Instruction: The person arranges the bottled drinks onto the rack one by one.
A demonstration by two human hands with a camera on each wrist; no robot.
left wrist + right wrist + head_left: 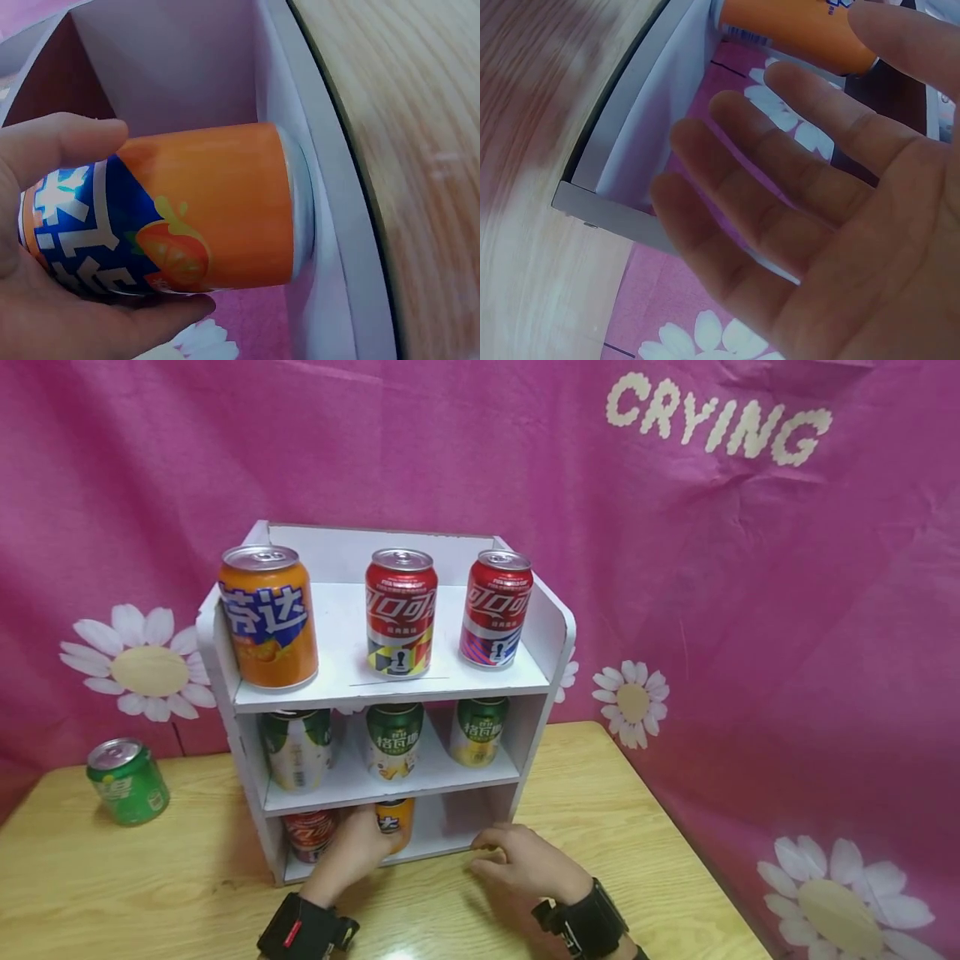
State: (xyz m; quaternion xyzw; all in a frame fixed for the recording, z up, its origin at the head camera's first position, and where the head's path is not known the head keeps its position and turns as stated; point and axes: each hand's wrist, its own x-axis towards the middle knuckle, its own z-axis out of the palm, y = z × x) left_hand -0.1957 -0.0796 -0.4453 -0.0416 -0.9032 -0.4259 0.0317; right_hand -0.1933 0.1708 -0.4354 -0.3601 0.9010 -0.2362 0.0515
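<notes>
My left hand [356, 847] grips an orange soda can [217, 206] on the bottom shelf of a white three-tier rack [442, 818]. Thumb and fingers wrap the can's upper part from both sides, and its base is at the shelf board in the left wrist view. To its left, a red cola can [310, 833] stands partly behind my wrist. My right hand [532, 860] is by the rack's lower right front corner, fingers loosely bent, holding nothing. In the right wrist view its palm and fingers spread before the bottom compartment.
The middle shelf bears green-and-white cans [395, 739]. On top stand a larger orange can [268, 618] and two red cola cans [401, 614]. A green can [129, 782] is on the wooden table [600, 827], left of the rack. Behind hangs a pink flowered cloth [675, 568].
</notes>
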